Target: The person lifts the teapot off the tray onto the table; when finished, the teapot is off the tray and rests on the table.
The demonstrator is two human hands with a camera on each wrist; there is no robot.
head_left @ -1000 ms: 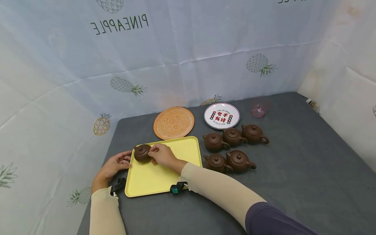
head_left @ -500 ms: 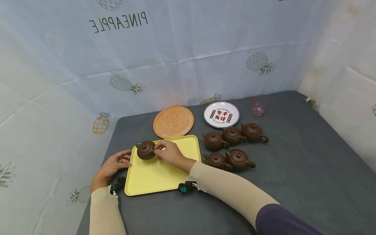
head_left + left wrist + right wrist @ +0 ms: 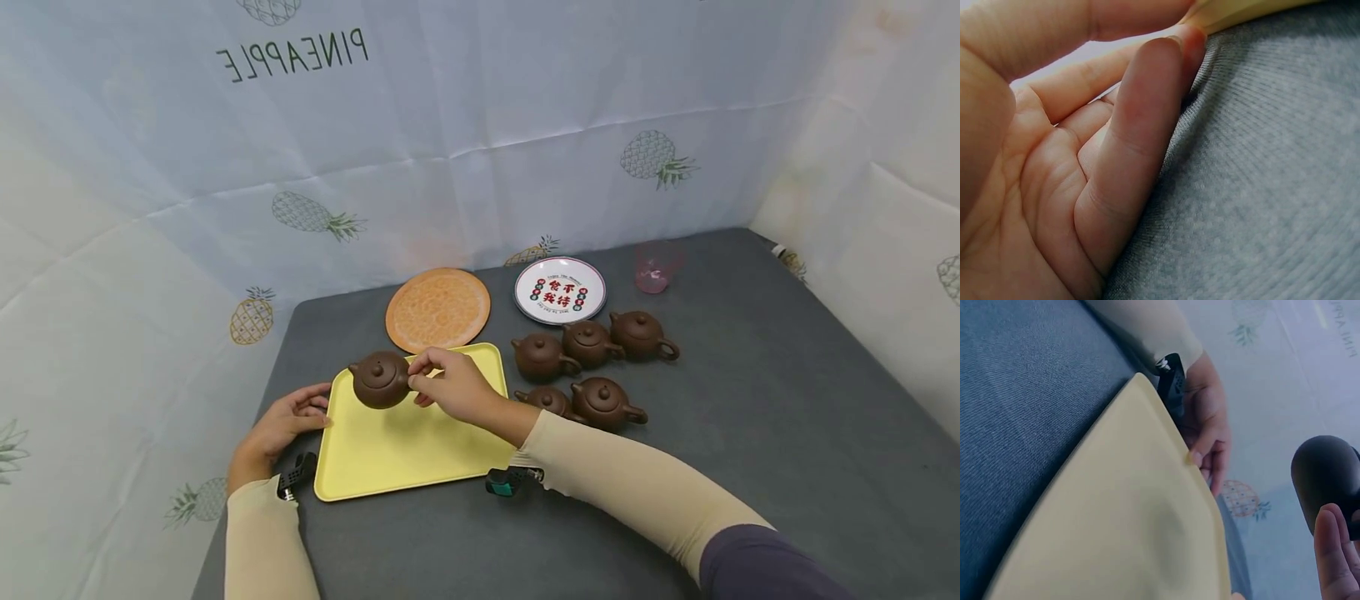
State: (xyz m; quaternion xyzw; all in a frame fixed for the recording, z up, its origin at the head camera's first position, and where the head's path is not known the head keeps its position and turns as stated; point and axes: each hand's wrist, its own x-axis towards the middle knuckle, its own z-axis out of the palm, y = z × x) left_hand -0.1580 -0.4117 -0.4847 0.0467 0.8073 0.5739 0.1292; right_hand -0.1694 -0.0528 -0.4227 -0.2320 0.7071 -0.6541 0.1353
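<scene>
A dark brown teapot (image 3: 379,380) hangs above the far left part of the yellow tray (image 3: 405,454). My right hand (image 3: 463,392) pinches it by the handle side, and the handle itself is hidden behind the fingers. In the right wrist view the teapot (image 3: 1325,472) stands clear of the tray, with a soft shadow below on the tray's surface. My left hand (image 3: 281,425) is at the tray's left rim. Its thumb and a finger meet at the yellow edge in the left wrist view, gripping the rim.
Several more brown teapots (image 3: 603,402) stand in two rows right of the tray. Behind lie a round orange mat (image 3: 438,310) and a white plate (image 3: 560,290) with red characters. A pink clear cup (image 3: 654,273) is at the back right. Pineapple-print cloth (image 3: 420,200) walls the grey table.
The right hand has lifted the teapot off the tray and carried it a little to the right. The left hand has stayed at the tray's rim.
</scene>
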